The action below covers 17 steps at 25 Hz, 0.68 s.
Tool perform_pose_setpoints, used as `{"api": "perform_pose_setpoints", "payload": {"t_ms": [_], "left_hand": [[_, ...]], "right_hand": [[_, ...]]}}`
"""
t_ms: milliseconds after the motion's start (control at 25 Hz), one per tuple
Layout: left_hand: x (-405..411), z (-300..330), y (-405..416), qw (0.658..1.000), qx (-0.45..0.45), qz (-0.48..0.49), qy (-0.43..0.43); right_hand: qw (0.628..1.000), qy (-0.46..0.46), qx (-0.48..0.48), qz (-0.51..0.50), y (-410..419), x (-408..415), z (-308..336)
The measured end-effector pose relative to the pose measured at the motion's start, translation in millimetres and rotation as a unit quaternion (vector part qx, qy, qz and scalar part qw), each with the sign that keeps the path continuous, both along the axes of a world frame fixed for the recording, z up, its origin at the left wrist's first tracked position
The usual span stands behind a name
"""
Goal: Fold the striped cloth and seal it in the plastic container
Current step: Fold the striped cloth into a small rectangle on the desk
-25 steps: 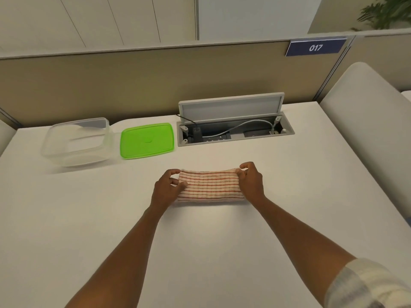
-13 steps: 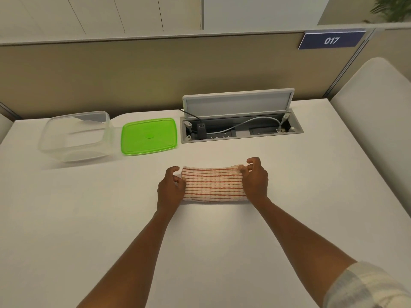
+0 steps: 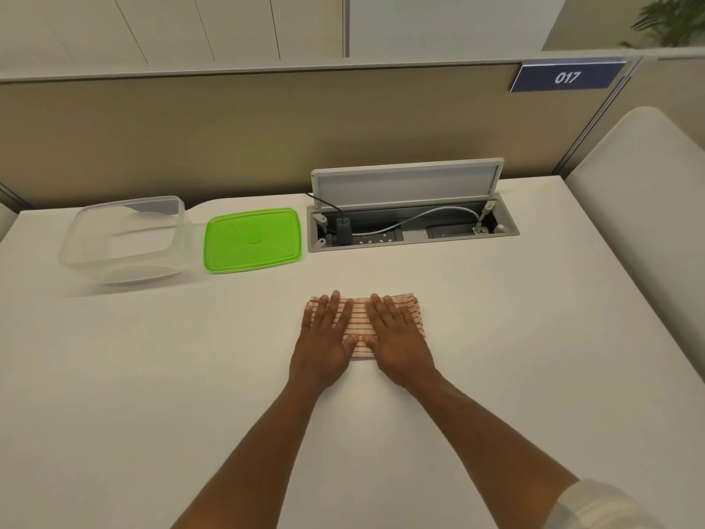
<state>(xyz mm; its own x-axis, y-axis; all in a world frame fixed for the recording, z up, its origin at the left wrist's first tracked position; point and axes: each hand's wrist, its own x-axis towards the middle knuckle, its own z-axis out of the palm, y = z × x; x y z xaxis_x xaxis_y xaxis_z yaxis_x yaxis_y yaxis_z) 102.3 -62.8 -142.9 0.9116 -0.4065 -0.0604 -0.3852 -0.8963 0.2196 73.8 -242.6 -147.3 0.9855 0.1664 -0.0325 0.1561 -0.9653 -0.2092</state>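
Note:
The striped cloth, white with red lines, lies folded into a small rectangle on the white table. My left hand and my right hand rest flat on top of it, side by side, palms down and fingers spread. They cover most of the cloth. The clear plastic container stands open and empty at the far left. Its green lid lies flat on the table just right of it.
An open cable box with its flap raised, a plug and a grey cable is set into the table behind the cloth. A beige partition runs along the back, with a "017" sign. A white chair back stands at the right.
Both hands let go of the cloth's ends and moved inward onto its top, now lying flat on it. The cloth looks shorter from left to right than before.

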Motion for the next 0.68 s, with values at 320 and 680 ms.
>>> {"api": "perform_pose_setpoints", "payload": {"t_ms": [320,680], "left_hand": [[-2,-2,-1,0.998,0.007,0.056,0.025],[-5,26,-8,0.934,-0.164,0.317,0.031]], "right_hand": [[0.997,0.01,-0.042,-0.072,-27,2,4],[0.937,-0.025,0.124,-0.326,-17,-4,25]]}}
